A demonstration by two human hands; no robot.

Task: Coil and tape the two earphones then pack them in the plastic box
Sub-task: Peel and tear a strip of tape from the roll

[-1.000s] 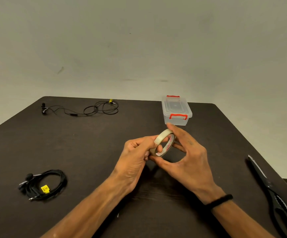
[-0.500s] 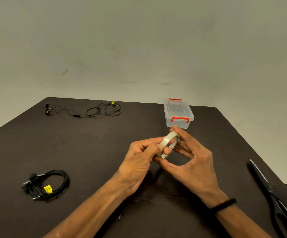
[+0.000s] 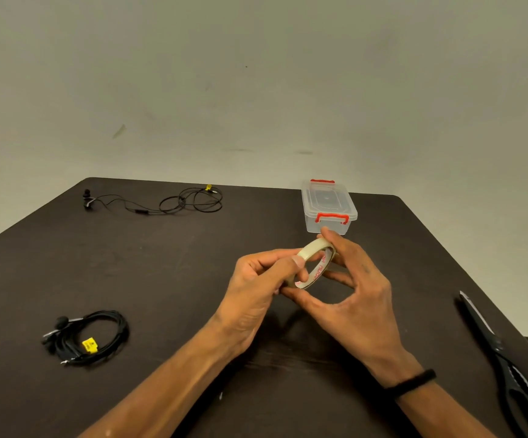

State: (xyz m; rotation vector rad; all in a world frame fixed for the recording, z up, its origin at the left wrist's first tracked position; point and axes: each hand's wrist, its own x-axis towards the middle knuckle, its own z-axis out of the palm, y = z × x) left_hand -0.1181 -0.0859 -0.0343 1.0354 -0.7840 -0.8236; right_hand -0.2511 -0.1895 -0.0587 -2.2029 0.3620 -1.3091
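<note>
Dim, warm overhead light; soft shadows under arms; wide-angle edge distortion; slight softness throughout.

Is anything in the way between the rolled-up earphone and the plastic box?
On the table between the coiled earphone and the plastic box, nothing lies. Only the left hand and right hand, holding the tape roll, hang above that path. The box's lid looks closed, red clips down.

Around the plastic box [image 3: 329,206], bare table [image 3: 167,273] lies open to its left, while both hands holding the tape roll [image 3: 314,263] crowd its near side.
</note>
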